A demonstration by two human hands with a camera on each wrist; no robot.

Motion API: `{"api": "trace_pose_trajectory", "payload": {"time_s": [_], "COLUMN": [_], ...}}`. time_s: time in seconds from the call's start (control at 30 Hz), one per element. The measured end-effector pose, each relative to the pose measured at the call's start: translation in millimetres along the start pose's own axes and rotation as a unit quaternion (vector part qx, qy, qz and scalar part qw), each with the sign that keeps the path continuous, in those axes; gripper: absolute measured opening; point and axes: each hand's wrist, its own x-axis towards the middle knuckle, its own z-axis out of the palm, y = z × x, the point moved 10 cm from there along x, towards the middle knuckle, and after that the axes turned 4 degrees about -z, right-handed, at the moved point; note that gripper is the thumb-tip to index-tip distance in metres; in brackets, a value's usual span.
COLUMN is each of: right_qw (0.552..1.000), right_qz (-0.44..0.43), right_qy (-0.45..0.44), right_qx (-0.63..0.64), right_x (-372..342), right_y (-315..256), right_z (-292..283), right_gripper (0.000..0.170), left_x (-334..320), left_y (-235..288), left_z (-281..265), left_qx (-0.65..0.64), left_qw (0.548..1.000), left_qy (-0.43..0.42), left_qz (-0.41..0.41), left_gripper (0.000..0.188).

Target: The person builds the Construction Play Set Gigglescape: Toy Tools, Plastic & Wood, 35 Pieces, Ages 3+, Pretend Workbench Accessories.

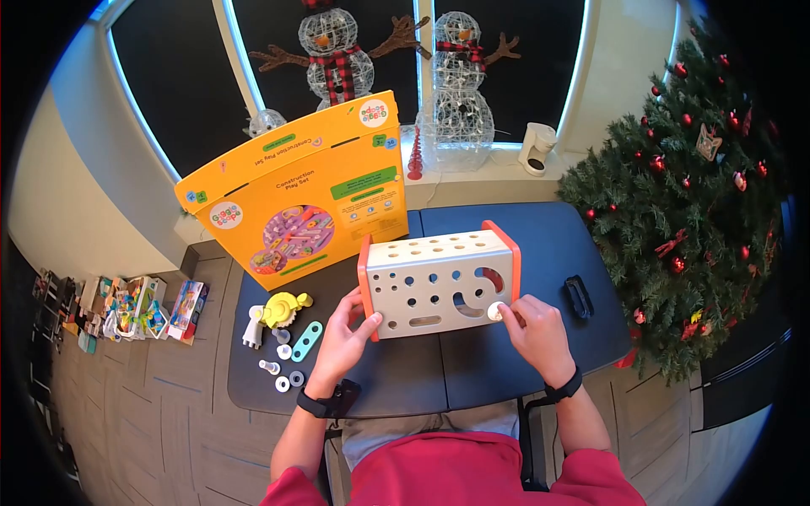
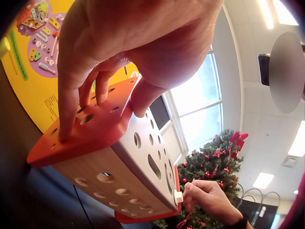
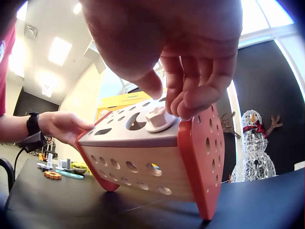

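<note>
A toy workbench box, with orange-red end panels, a pale wooden side and a grey face full of holes and slots, stands in front of me on the table. My left hand grips its left end panel, the thumb on the grey face and the fingers spread over the panel in the left wrist view. A white toy bolt with a hexagonal head and round flange sits against the grey face near the right end panel. Thumb and fingers of my right hand pinch it; its shank is hidden.
Left of the box lie a yellow toy piece, a turquoise strip with holes, and several grey and white bolts and nuts. A big yellow carton stands behind. At the right lies a black oval object near the table edge.
</note>
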Motion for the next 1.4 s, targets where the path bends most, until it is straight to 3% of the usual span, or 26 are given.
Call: {"api": "trace_pose_trajectory", "payload": {"time_s": [0.07,0.13,0.23,0.37,0.63,1.17,1.4], "right_qw": [1.0,0.996,0.989,0.987,0.996,0.999,0.998], "right_qz": [0.014,-0.067,-0.137,-0.154,-0.023,-0.007,0.018], "right_qy": [0.002,0.021,-0.009,-0.012,0.007,-0.001,0.036], "right_qx": [0.011,0.057,0.05,0.038,0.089,0.045,0.048], "right_x": [1,5,3,0,1,2,3], "right_y": [-3,-25,-38,-35,-8,-9,-4], "right_z": [-3,-13,-10,-5,1,7,7], "right_gripper": [0.016,0.006,0.012,0.016,0.015,0.019,0.021], "left_x": [0,1,2,1,3,2,2], "left_y": [-1,-2,-4,-1,-5,-4,-5], "left_z": [0,-1,-1,-1,-1,-1,-1], "left_qx": [-0.004,0.001,0.003,0.003,-0.001,0.006,0.008], "left_qw": [1.0,1.0,1.0,1.0,1.0,1.0,1.0], "left_qy": [0.0,0.0,0.002,0.001,0.0,0.003,0.006], "left_qz": [-0.001,0.002,0.004,-0.001,0.006,0.002,-0.006], "left_gripper": [0.047,0.047,0.047,0.047,0.047,0.049,0.052]}}
